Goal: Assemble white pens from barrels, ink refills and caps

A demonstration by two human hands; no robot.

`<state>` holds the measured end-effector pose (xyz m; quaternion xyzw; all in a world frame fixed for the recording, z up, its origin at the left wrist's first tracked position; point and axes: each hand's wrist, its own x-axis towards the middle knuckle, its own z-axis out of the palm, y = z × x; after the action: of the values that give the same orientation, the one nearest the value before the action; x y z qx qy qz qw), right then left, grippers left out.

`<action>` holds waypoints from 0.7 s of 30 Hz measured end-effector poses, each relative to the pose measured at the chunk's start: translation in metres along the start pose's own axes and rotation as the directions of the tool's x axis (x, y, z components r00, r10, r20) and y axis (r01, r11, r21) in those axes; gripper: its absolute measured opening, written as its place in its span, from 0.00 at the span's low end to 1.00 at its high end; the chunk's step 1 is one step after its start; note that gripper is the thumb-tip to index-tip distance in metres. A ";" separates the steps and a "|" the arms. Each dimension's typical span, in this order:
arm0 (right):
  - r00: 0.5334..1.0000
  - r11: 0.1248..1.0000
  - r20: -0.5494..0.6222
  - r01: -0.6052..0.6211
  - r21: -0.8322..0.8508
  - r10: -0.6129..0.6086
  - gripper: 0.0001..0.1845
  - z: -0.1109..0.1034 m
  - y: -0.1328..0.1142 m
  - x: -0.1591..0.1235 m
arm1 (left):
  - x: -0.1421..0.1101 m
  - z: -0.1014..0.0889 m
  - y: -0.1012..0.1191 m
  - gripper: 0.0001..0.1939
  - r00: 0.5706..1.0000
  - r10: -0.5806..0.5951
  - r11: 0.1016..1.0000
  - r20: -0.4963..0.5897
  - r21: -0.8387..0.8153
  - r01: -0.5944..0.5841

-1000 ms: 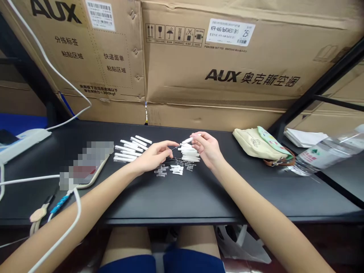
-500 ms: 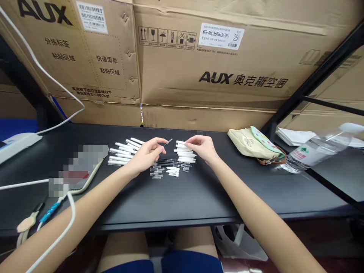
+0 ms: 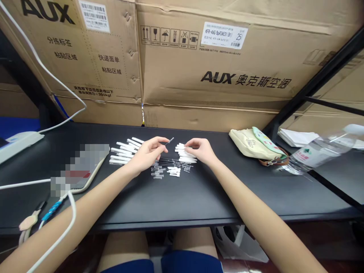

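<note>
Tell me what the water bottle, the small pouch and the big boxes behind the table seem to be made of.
Bottle: clear, glossy plastic, probably; it is see-through with bright highlights.
Pouch: matte cream fabric or soft faux leather, hard to tell which; it looks soft-sided, with a printed flap.
Boxes: dull brown corrugated cardboard, judging by the creases and printed handling symbols.

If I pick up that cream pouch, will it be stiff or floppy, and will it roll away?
The cream pouch would probably squish a bit, since its sides look like soft, puffy cloth. It likely won't roll, because it lies on a broad side on the black table. Its thin brown strap may dangle.
</note>
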<state>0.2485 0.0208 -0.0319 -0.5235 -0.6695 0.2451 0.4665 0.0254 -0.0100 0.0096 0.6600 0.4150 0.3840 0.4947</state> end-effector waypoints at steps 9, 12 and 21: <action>1.000 1.000 0.027 -0.008 0.001 0.008 0.04 0.001 0.002 0.000 | 0.000 0.000 -0.003 0.17 0.998 0.023 0.999 0.059 0.046 -0.025; 0.999 1.000 0.032 -0.020 0.005 0.019 0.05 0.002 0.005 -0.001 | -0.001 0.001 -0.002 0.18 0.997 0.017 0.998 0.073 0.059 -0.021; 0.999 0.955 0.021 0.026 0.295 -0.034 0.13 0.001 -0.030 -0.009 | -0.001 0.000 -0.006 0.19 0.989 0.037 0.996 0.145 0.077 -0.048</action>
<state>0.2332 0.0027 -0.0109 -0.4346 -0.6394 0.3419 0.5342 0.0241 -0.0098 0.0041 0.7139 0.3791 0.3289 0.4882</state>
